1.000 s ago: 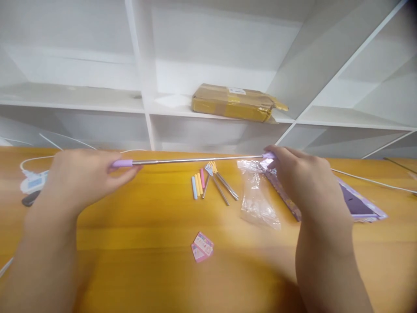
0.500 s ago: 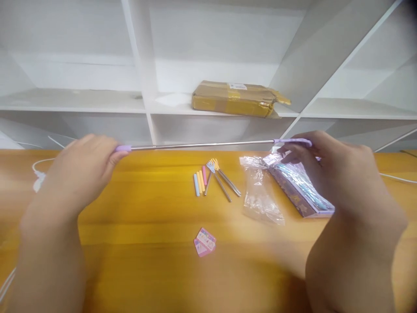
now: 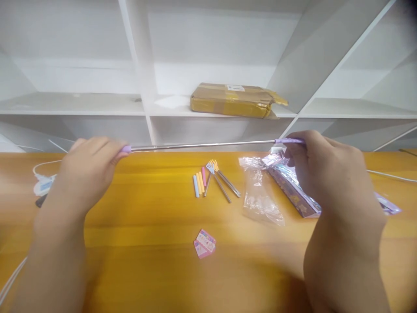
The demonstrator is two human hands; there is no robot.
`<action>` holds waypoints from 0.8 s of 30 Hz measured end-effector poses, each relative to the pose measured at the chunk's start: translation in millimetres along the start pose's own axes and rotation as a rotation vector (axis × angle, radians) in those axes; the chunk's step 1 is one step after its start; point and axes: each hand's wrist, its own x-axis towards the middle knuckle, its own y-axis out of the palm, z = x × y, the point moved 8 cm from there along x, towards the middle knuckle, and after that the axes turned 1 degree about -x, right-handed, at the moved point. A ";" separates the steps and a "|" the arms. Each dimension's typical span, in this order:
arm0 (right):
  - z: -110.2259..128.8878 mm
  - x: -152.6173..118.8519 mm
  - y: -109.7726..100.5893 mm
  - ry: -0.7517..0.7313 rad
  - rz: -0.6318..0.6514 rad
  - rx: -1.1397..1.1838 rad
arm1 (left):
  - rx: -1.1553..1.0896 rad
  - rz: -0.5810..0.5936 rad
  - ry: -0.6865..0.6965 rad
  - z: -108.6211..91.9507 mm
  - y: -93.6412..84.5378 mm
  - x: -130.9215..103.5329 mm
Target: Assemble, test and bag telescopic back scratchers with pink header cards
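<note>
A telescopic back scratcher (image 3: pixel 202 144) with a thin metal rod and purple ends is stretched level above the far edge of the table. My left hand (image 3: pixel 94 167) is closed around its purple handle. At the other end, my right hand (image 3: pixel 322 169) pinches the purple head, whose tip my fingers hide. Below the rod lie blue and yellow claw heads (image 3: pixel 213 167) on metal rods. Beside them are several coloured handles (image 3: pixel 200 182) in blue, yellow and pink. Two small pink cards (image 3: pixel 204 243) overlap nearer to me.
A clear plastic bag (image 3: pixel 260 191) lies right of the rods, next to a patterned purple box (image 3: pixel 296 198) with plastic-wrapped contents, partly behind my right hand. A torn cardboard box (image 3: pixel 234 101) sits on the white shelf (image 3: pixel 81 103). A white plug and cable (image 3: pixel 44 184) are at left.
Both hands keep hold of the back scratcher, its rod about equally extended. My left hand has shifted slightly right and my right hand slightly left in view.
</note>
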 end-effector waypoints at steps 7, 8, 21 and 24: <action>-7.0 -2.5 -2.7 0.044 0.018 -0.115 | 0.009 0.001 0.026 -5.6 2.4 -3.9; -7.6 -2.5 -3.3 0.040 0.020 -0.120 | 0.010 -0.001 0.029 -5.1 2.0 -4.4; 54.0 -12.2 14.2 -0.171 0.022 -0.144 | -0.178 0.025 0.158 -50.6 13.6 1.8; 51.9 -12.0 16.8 -0.167 0.019 -0.122 | -0.174 0.026 0.140 -47.5 13.4 1.6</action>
